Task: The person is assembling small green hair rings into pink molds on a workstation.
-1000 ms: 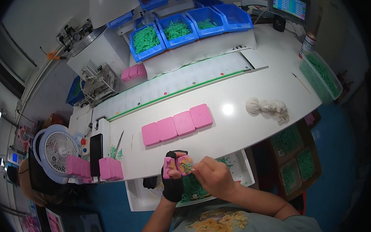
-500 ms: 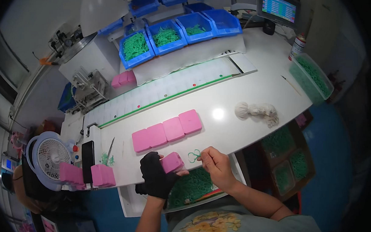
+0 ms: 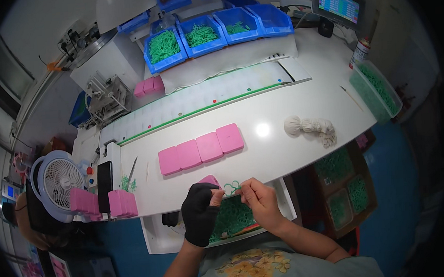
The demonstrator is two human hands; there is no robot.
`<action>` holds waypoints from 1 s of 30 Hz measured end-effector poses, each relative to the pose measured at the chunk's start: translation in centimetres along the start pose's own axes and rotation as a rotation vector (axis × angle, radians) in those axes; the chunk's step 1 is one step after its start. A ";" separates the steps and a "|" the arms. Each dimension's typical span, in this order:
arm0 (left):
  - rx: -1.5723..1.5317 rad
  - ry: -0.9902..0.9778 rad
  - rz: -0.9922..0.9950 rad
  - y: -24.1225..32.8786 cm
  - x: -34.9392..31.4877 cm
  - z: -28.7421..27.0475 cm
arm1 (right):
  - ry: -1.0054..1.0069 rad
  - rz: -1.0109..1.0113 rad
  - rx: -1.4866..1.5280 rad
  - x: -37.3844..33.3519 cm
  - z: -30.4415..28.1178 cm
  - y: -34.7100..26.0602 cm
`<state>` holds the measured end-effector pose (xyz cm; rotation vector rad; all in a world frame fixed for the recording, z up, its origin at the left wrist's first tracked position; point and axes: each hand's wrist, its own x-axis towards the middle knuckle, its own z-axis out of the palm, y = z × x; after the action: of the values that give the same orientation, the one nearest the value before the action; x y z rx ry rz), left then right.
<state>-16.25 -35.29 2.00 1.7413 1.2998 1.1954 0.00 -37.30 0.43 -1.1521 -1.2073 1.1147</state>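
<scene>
My right hand (image 3: 261,202) is bare and pinches a small green looped piece (image 3: 232,188), curled like a clover, just above the table's near edge. From the left, my left hand (image 3: 201,213), in a black fingerless glove, meets it with thumb and fingers closed at the piece's left side. Behind the glove shows the top of a pink block (image 3: 209,179), the rest of it hidden. Farther up, several pink blocks (image 3: 201,149) lie side by side in a slanting row. Below both hands an open drawer (image 3: 158,241) holds a heap of green pieces (image 3: 234,216).
Beyond the row runs a conveyor (image 3: 199,99) with a green edge, with blue bins (image 3: 163,50) of green pieces behind it. A cloth bundle (image 3: 310,128) lies right of the row. Tweezers (image 3: 133,168), a phone (image 3: 105,183) and more pink blocks (image 3: 122,203) are at left.
My left hand has moved right and turned, covering most of the pink block and closing at the green piece. My right hand stays near its place. The view has shifted slightly.
</scene>
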 end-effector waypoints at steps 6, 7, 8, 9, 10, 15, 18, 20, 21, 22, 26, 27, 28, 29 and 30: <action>0.042 -0.073 -0.080 0.5 0.0 -0.3 | -0.003 -0.042 -0.083 -0.2 0.2 -0.3; 0.032 -0.113 -0.054 0.4 0.2 -0.6 | -0.018 -0.025 -0.063 -0.2 0.2 -0.1; 0.022 -0.152 -0.029 0.3 0.4 -0.8 | -0.034 -0.007 -0.042 -0.2 0.1 0.0; 0.023 -0.153 -0.030 0.4 0.5 -1.0 | -0.033 -0.006 -0.041 -0.2 0.1 0.1; -0.015 -0.189 -0.071 0.5 0.6 -1.1 | -0.071 0.018 0.013 -0.2 -0.1 0.3; -0.070 -0.243 -0.089 0.1 0.5 -1.7 | -0.143 0.086 0.114 -0.2 -0.3 0.2; -0.131 -0.329 -0.170 0.1 0.6 -2.2 | -0.182 0.156 0.182 -0.2 -0.4 0.3; -0.266 -0.375 -0.241 0.4 0.6 -2.4 | -0.200 0.157 0.125 -0.3 -0.5 0.2; -0.264 -0.370 -0.242 0.2 0.5 -2.4 | -0.204 0.157 0.126 -0.3 -0.5 0.0; -0.321 -0.340 -0.247 -0.1 0.3 -2.3 | -0.212 0.121 0.076 -0.4 -0.4 -0.2; -0.285 -0.328 -0.179 -0.3 0.0 -1.9 | -0.217 -0.012 -0.103 -0.5 -0.1 -0.4; -0.286 -0.329 -0.182 -0.4 0.1 -1.8 | -0.217 -0.009 -0.102 -0.5 -0.1 -0.3; -0.254 -0.334 -0.186 -0.5 0.1 -1.8 | -0.217 -0.032 -0.111 -0.5 -0.1 -0.2; -0.222 -0.339 -0.191 -0.6 0.2 -1.7 | -0.216 -0.056 -0.119 -0.5 -0.1 -0.1; -0.223 -0.338 -0.192 -0.6 0.1 -1.8 | -0.218 -0.055 -0.119 -0.5 -0.1 -0.1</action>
<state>-18.11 -35.02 2.13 1.5385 1.0612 0.8571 0.09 -37.82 0.52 -1.0997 -1.4817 1.1620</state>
